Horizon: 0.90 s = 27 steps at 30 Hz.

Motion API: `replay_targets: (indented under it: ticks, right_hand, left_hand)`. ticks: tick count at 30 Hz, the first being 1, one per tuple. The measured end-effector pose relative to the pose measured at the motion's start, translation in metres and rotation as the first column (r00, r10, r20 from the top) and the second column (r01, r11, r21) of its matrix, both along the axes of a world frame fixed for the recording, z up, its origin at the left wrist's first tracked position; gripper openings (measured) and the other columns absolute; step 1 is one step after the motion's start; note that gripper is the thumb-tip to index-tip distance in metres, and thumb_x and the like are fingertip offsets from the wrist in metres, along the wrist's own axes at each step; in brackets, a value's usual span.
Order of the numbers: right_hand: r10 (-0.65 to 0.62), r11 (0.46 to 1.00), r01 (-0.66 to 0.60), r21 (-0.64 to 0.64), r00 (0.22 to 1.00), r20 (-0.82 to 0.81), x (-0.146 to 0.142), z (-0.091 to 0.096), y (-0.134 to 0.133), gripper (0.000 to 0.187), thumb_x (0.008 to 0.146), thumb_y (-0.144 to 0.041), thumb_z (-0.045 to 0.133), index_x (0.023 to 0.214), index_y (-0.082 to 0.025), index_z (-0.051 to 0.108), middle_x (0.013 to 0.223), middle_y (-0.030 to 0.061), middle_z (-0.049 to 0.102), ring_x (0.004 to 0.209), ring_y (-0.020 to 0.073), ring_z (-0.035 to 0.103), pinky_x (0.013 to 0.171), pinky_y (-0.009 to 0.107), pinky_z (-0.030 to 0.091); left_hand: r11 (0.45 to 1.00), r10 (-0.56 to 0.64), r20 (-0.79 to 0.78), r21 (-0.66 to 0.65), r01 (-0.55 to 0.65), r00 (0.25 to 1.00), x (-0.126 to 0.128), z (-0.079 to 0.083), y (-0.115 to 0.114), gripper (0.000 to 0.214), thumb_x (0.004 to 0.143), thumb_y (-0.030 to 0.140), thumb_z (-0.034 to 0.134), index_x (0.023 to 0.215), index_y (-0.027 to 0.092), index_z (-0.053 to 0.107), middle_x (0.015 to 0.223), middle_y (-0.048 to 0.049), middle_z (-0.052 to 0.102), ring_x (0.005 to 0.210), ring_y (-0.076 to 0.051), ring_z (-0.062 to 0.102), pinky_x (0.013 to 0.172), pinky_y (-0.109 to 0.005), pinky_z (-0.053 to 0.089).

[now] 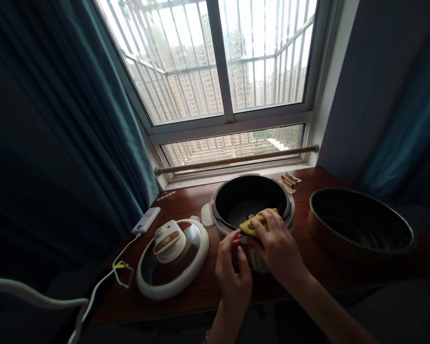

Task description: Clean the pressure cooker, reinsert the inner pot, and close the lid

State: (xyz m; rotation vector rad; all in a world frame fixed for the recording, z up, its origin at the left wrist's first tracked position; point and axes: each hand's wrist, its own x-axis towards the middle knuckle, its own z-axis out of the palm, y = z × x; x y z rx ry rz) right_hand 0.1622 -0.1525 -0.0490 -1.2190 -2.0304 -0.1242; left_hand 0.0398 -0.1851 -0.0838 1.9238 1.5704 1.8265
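Note:
A pressure cooker base (217,210) with a dark, hollow inside stands on the table. My right hand (280,246) grips a yellow cloth (249,228) and presses it onto the near rim of the cooker. Just left of it, my left hand (233,270) is held with curved fingers, the thumb apart from them. Its fingertips are close to the cloth's left corner; whether they touch it I cannot tell. To the left lies the round lid (202,253), with a glass top, a white rim and a knob. The dark inner pot (317,224) sits to the right.
A white power bank (146,220) with a cable lies at the left of the brown table (215,298). Small brown items (290,180) are behind the cooker. A horizontal rail (236,161) crosses the window, and a blue curtain (103,110) hangs at left.

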Motion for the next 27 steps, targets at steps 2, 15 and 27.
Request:
replay_targets:
  ticks: [2, 15, 27]
  right_hand:
    - [0.025, 1.0, -0.025, -0.001, 1.0, 0.011, 0.009, -0.004, 0.005, 0.027, 0.085, -0.03, 0.05, 0.109, -0.018, 0.057, 0.114, 0.0125, 0.05, 0.112, 0.0281, 0.042, 0.092, 0.045, 0.042]
    - [-0.227, 0.973, 0.228, -0.034, 0.974, 0.026, 0.078, -0.005, 0.053, 0.017, 0.072, -0.016, 0.049, 0.089, -0.017, 0.051, 0.102, 0.0105, 0.05, 0.098, 0.0255, 0.043, 0.088, 0.039, 0.039]
    - [-0.293, 0.956, 0.283, 0.076, 0.926, 0.24, 0.079, 0.044, 0.172, 0.038, 0.081, -0.021, 0.042, 0.118, -0.018, 0.053, 0.117, 0.0073, 0.055, 0.101, 0.026, 0.041, 0.088, 0.035, 0.03]
  left_hand:
    - [0.997, 0.038, -0.07, 0.077, -0.032, 0.997, -0.005, -0.001, 0.007, 0.038, 0.085, 0.014, 0.043, 0.121, 0.022, 0.042, 0.12, -0.0103, 0.052, 0.118, -0.022, 0.047, 0.098, -0.045, 0.04]
    - [0.994, -0.011, -0.473, 0.094, 0.063, 0.881, -0.004, -0.027, 0.035, 0.044, 0.082, 0.022, 0.049, 0.125, 0.016, 0.042, 0.124, -0.0131, 0.051, 0.125, -0.027, 0.037, 0.102, -0.048, 0.03]
    - [0.994, -0.04, -0.548, 0.062, 0.088, 0.835, -0.012, -0.024, 0.032, 0.045, 0.082, 0.02, 0.05, 0.126, 0.014, 0.042, 0.123, -0.0128, 0.05, 0.122, -0.026, 0.037, 0.102, -0.045, 0.03]
